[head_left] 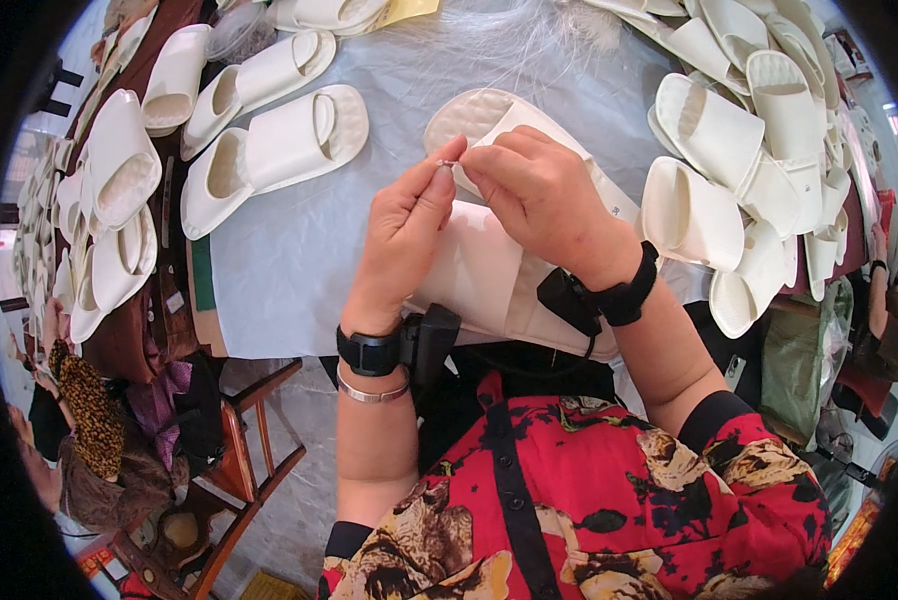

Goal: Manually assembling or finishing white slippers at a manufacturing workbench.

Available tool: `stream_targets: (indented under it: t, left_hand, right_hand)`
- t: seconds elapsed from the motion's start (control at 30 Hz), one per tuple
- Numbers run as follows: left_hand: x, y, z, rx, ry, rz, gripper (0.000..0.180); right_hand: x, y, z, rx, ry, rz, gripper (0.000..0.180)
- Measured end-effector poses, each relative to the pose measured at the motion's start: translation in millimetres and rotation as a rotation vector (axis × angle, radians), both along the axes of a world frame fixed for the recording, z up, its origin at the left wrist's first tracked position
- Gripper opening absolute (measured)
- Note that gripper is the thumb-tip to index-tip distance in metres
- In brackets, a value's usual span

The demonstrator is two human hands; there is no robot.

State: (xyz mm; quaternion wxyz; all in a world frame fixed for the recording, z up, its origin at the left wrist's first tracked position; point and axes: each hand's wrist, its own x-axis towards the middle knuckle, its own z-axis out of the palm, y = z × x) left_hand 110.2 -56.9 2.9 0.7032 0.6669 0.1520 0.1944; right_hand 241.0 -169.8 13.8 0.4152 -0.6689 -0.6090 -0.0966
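Observation:
My left hand (401, 235) and my right hand (544, 190) meet fingertip to fingertip over the table. Both pinch at a tiny pale, thin thing (448, 163), too small to name. Under my hands lies a cream slipper (459, 112), its far end showing beyond my fingers and partly hidden by them. Closer to me, another cream slipper piece (474, 262) shows between my wrists. Each wrist wears a black band with a black box-like device; a silver bangle is on my left forearm.
Pale sheeting (289, 270) covers the table. Cream slippers (309, 135) lie at the left, and a heap of slippers (714, 130) rises at the right. Fine white strands (569, 35) spread at the far edge. A wooden chair (259, 440) stands at lower left. Other people sit at both sides.

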Motion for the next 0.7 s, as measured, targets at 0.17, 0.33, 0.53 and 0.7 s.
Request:
stream_targets:
  t: [0.17, 0.33, 0.53, 0.7]
  left_hand:
    - [-0.8, 2.1, 1.8, -0.004, 0.007, -0.024, 0.04]
    - [-1.7, 3.9, 3.0, 0.013, 0.042, -0.041, 0.04]
    - [-3.1, 6.5, 0.2, 0.025, 0.052, -0.053, 0.04]
    - [-3.3, 6.4, -0.3, 0.045, 0.058, -0.055, 0.038]
  right_hand:
    - [0.5, 0.1, 0.2, -0.018, -0.009, 0.001, 0.004]
    - [0.3, -0.3, 0.8, -0.029, -0.032, -0.004, 0.005]
    - [-0.8, 0.3, 1.6, -0.027, -0.022, -0.005, 0.005]
    - [0.0, 0.0, 1.6, -0.038, -0.03, -0.008, 0.006]
